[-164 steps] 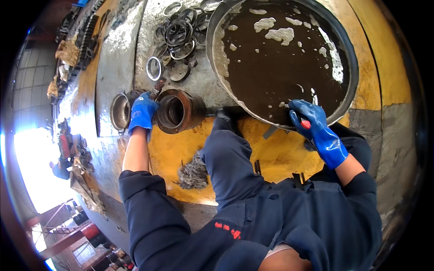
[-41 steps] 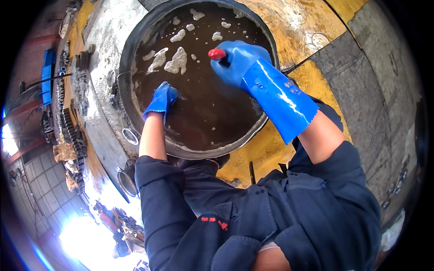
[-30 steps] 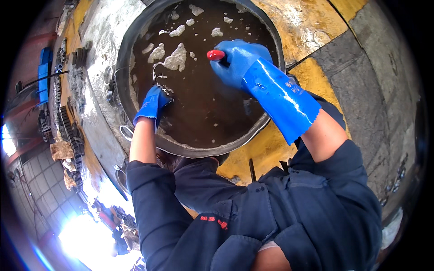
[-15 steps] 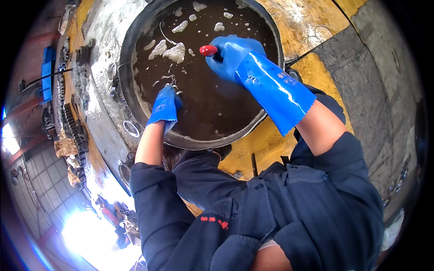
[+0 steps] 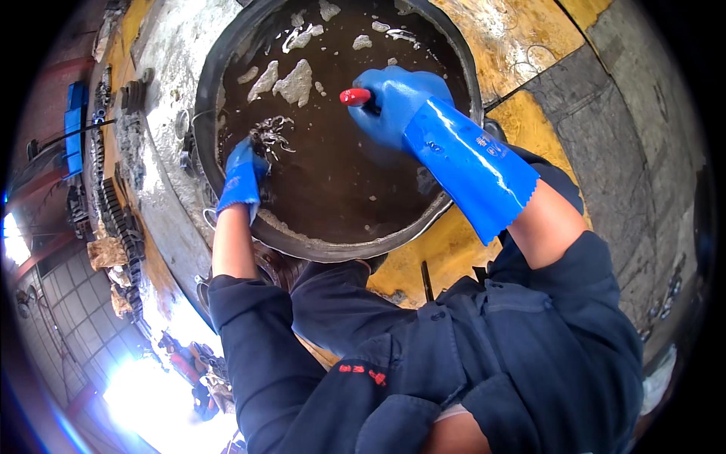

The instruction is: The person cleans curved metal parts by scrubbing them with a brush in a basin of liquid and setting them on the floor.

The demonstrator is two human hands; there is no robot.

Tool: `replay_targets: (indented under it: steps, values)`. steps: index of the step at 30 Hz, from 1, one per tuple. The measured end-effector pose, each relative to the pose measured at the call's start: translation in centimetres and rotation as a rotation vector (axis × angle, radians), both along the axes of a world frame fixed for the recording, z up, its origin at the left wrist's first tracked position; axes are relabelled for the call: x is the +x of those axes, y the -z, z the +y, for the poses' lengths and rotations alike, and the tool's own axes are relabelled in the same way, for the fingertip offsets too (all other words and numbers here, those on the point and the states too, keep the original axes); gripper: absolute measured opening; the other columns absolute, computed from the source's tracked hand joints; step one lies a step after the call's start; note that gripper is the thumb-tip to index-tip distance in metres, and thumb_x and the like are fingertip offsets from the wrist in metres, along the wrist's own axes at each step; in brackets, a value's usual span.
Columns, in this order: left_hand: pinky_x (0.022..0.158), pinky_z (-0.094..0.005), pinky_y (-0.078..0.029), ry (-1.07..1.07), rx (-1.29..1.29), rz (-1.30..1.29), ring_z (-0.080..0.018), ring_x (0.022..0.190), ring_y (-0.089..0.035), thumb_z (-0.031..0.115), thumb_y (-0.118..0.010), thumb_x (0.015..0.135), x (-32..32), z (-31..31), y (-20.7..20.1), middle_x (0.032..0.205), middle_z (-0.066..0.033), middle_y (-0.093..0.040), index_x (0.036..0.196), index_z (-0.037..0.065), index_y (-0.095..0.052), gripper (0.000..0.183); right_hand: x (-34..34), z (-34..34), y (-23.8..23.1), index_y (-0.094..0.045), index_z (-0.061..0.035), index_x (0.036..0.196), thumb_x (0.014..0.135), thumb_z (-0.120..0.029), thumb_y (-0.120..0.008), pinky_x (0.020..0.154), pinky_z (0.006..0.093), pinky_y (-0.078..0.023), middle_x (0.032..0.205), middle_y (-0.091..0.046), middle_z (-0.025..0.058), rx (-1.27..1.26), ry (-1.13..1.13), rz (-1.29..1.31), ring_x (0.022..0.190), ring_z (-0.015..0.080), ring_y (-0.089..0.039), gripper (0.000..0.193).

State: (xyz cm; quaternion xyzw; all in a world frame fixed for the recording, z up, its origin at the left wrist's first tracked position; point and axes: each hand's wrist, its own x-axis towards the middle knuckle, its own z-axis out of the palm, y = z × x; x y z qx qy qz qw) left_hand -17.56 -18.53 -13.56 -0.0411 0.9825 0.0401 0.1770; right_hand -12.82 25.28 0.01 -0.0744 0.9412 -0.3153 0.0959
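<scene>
The small metal part [image 5: 266,136] sits at the left edge of the dark wash liquid, just breaking the surface and dripping, with my left hand [image 5: 243,178] pinching it from below in a closed grip. It looks like a thin, tangled or toothed piece of steel, though the splash hides its exact shape. I judge it stiff and fairly light, but slick with oily liquid, so the hold belongs on its solid rim, not on the thin bits that could snag my glove.

My right hand [image 5: 393,102] is further right, over the middle of the liquid, its grip wrapped tight around a tool with a red-tipped handle [image 5: 355,96]; the working end is hidden behind my glove. Both hands wear blue rubber gloves, the right one with a long cuff up the forearm.

All of this is inside the round black basin [image 5: 454,198], filled with brown liquid carrying pale foam clumps [image 5: 293,80] toward the far side. The basin rests on a worn yellow and grey counter [image 5: 522,45]. To the left, along the counter's grimy edge, lie more dark metal rings and parts [image 5: 128,102], well apart from my hands.
</scene>
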Motion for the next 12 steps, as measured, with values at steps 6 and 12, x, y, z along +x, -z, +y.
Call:
replay_targets:
  steps: [6,12]
  values:
    - [0.091,-0.047,-0.06,0.703,-0.643,-0.462,-0.0388,0.104,-0.075,0.017,-0.061,0.095,-1.7,2.4,1.9,0.109,-0.0209,-0.078,0.105,0.008,-0.081,0.024,0.4,0.3,1.6,-0.074,-0.018,0.093,0.095,-0.035,-0.069,0.074,0.0453,-0.059,0.084,-0.076,0.009,0.0,0.025,0.076,0.081,0.0352,-0.074,0.018]
    - [0.098,-0.0456,-0.06,0.669,-0.644,-0.516,-0.0351,0.115,-0.074,0.015,-0.069,0.093,-2.7,0.2,-0.5,0.118,-0.0171,-0.078,0.11,0.013,-0.084,0.022,0.9,-1.4,1.8,-0.073,-0.017,0.096,0.092,-0.031,-0.073,0.072,0.0463,-0.058,0.087,-0.074,0.0091,-0.052,-0.056,0.106,0.081,0.0363,-0.073,0.014]
